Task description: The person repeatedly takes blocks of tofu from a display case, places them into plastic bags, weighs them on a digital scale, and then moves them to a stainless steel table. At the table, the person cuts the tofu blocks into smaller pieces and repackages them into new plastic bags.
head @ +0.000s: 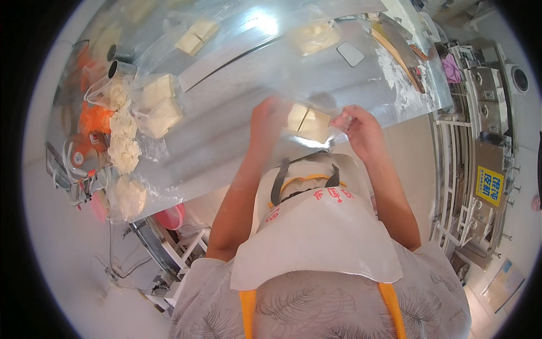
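Observation:
Two side-by-side stacks of square dough wrappers (pixel 313 123) lie in a clear plastic bag near the front edge of the metal table (pixel 220 114). My left hand (pixel 271 112) is at the left side of the stacks, blurred, so its fingers are hard to make out. At their right side, my right hand (pixel 353 120) has its fingertips pinched on the clear bag's edge. Farther left lie more bagged wrapper stacks (pixel 159 116), and beyond them a long row of loose wrappers (pixel 123 144).
A long metal strip (pixel 224 61) crosses the table's back part. More bagged wrappers (pixel 317 37), a white rectangular card (pixel 351 54) and a broad blade (pixel 398 40) lie at back right. A scale-like appliance (pixel 82 159) stands at far left, beside metal cylinders (pixel 123 70).

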`<state>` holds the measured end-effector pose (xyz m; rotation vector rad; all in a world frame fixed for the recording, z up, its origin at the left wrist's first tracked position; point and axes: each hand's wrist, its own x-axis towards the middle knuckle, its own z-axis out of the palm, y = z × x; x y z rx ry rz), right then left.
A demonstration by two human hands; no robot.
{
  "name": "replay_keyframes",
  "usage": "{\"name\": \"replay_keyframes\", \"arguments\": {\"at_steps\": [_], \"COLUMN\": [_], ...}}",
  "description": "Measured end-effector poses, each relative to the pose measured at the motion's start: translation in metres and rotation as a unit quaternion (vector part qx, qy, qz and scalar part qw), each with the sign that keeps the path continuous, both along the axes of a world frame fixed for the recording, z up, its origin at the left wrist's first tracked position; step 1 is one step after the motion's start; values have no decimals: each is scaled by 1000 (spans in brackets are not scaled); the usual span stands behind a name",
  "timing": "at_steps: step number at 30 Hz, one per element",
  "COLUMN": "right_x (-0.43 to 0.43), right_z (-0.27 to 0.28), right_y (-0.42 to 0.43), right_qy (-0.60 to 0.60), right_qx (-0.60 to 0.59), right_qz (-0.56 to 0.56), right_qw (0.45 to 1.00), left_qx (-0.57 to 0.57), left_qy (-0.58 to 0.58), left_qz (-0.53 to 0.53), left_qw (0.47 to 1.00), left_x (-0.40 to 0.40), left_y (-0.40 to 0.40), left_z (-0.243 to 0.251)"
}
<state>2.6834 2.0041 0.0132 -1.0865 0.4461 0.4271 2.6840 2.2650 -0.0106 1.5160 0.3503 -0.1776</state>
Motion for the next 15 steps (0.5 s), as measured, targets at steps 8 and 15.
{"name": "replay_keyframes", "arguments": {"at_steps": [8,15], "right_x": [11,24], "right_z": [50,38], "right_y": [15,12], "right_qy": [-21,-49], "right_qx": [-108,-222], "right_qz": [76,143], "right_qw": [991,963], "left_qx": [-110,20], "left_qy": [66,35], "left_qz": [20,63], "left_qw": [992,997], "left_x": [-1,-9], "left_y": [-4,9], "left_z": [29,20]}}
